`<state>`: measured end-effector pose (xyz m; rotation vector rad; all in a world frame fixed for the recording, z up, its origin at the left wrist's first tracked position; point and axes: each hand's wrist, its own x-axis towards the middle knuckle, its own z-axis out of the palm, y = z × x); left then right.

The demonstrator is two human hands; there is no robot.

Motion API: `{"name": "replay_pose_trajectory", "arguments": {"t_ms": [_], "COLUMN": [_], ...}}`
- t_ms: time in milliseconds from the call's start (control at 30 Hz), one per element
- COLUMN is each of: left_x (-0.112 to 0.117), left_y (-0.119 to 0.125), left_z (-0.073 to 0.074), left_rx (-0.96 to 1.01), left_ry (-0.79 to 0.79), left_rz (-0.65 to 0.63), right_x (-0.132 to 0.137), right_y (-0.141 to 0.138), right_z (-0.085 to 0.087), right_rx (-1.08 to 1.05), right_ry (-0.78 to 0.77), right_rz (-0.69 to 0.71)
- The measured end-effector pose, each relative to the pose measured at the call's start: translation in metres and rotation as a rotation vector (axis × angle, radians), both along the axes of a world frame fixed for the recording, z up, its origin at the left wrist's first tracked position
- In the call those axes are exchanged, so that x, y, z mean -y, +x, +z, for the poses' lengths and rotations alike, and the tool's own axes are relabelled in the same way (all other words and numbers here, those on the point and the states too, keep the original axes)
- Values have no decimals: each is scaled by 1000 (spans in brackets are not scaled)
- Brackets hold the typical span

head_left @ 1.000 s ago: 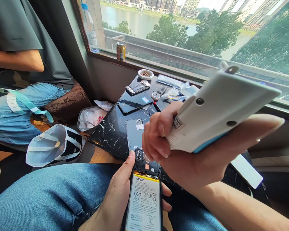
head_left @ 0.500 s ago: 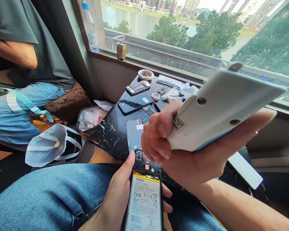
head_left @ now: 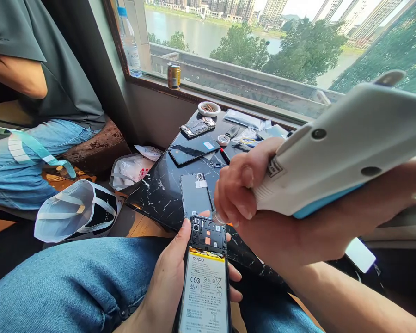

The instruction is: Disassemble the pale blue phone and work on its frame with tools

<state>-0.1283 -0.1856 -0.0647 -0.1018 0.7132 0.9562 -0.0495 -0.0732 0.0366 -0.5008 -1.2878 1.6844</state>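
Observation:
My left hand [head_left: 171, 266] is wrapped round an opened OPPO phone [head_left: 204, 296], thumb along one edge and fingers showing at the other. Its back is off, so the pale battery, a yellow strip and the black upper cover with camera lenses lie exposed. My right hand [head_left: 263, 217] grips a white and blue electric screwdriver [head_left: 346, 148], tilted down to the left. Its clear nose and thin bit are at the phone's upper cover; whether the bit touches a screw I cannot make out. Just beyond the phone, a detached back cover [head_left: 196, 194] lies on the black marbled table [head_left: 156, 189].
Farther back lie a dark phone [head_left: 193, 150], another opened phone [head_left: 197, 127], a white ashtray [head_left: 209, 109], a tape roll [head_left: 223, 140] and plastic packets [head_left: 246, 119]. A can [head_left: 174, 76] and bottle [head_left: 129, 44] stand on the sill. Bags [head_left: 78, 210] and a seated person [head_left: 38, 106] are left.
My right hand and the electric screwdriver have shifted right, uncovering more of the phone's upper cover. The phone has moved slightly left in my left hand's grip.

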Motion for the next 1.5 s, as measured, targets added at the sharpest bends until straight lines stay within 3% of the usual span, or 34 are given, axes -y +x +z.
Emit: {"name": "replay_pose_trajectory", "arguments": {"t_ms": [100, 200, 367, 467, 633, 800, 967, 1267, 1500], "left_x": [-1, -1, -4, -5, -8, -11, -12, -12, -12], "left_y": [-1, -1, 3, 3, 2, 1, 0, 0, -1], "left_z": [6, 13, 15, 12, 17, 23, 26, 28, 28], "left_rx": [-43, -30, -34, -102, -138, -163, -146, -118, -172], "left_ry": [-66, 9, -1, -35, -93, -142, -188, -168, -204], "left_rz": [22, 50, 7, 25, 43, 13, 39, 17, -52], "right_x": [-8, -15, -17, -16, -17, -18, -12, -10, -11], "right_y": [3, 4, 0, -3, -3, 4, 10, 8, 8], "right_z": [-5, -19, -51, -60, -51, -24, -4, -20, -20], "right_rx": [2, -50, -151, -153, -118, -99, -29, -59, -69], "right_ry": [1, -16, -67, -74, -33, 17, -35, -7, 29], "right_rz": [-54, -65, -5, 30, -5, -91, -66, -19, -25]}}
